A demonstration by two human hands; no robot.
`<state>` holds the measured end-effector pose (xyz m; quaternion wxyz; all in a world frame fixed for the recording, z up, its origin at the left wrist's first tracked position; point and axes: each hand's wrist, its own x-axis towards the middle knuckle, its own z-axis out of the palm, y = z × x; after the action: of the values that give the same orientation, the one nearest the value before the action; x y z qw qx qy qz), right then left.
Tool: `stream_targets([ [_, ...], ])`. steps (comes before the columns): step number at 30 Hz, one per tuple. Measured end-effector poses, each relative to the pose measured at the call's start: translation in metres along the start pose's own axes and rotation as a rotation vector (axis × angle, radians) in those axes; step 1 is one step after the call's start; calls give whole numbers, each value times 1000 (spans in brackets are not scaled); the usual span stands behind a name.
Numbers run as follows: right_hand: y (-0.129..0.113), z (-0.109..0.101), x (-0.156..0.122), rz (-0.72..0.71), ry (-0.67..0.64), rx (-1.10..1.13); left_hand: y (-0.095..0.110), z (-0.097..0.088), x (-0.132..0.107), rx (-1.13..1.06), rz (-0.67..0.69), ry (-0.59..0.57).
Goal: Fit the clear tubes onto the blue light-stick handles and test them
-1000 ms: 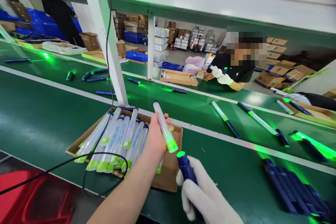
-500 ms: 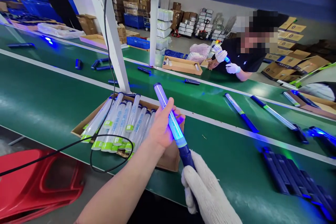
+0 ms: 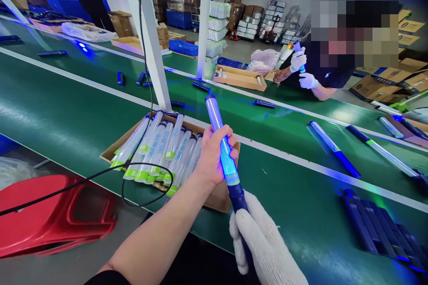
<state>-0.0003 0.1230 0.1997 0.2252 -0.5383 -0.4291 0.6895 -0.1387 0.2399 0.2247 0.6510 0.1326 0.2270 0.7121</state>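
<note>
Left hand (image 3: 214, 156) closed around lit clear tube (image 3: 214, 113), right hand (image 3: 264, 245) in white knit glove (image 3: 267, 249) gripping its navy handle (image 3: 236, 198), both held over green desk (image 3: 287, 164), just right of cardboard tray (image 3: 227, 198) of clear tubes (image 3: 157, 151)

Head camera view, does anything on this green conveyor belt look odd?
Yes, a thin black cable loops across the brown cardboard tray of clear plastic tubes, looking stray against the orderly line.

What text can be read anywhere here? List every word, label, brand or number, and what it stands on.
No text is legible.
Blue print along the clear plastic tubes in the open brown cardboard box: too small and blurred to read.
Dark print on the tan cardboard cartons: too small to read.
</note>
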Motion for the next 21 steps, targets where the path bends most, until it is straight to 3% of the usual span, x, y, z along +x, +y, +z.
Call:
stream_targets([
  [6,4,4,2,-10,138,-112,2,-2,0,-60,-17,82],
  [12,10,0,-1,-36,132,-196,4,-7,3,-131,-65,77],
  [17,0,2,-11,-19,-54,-46,6,-14,2,-353,-155,-92],
  [21,8,-4,-15,-45,-29,-27,6,-15,0,-442,-215,-196],
])
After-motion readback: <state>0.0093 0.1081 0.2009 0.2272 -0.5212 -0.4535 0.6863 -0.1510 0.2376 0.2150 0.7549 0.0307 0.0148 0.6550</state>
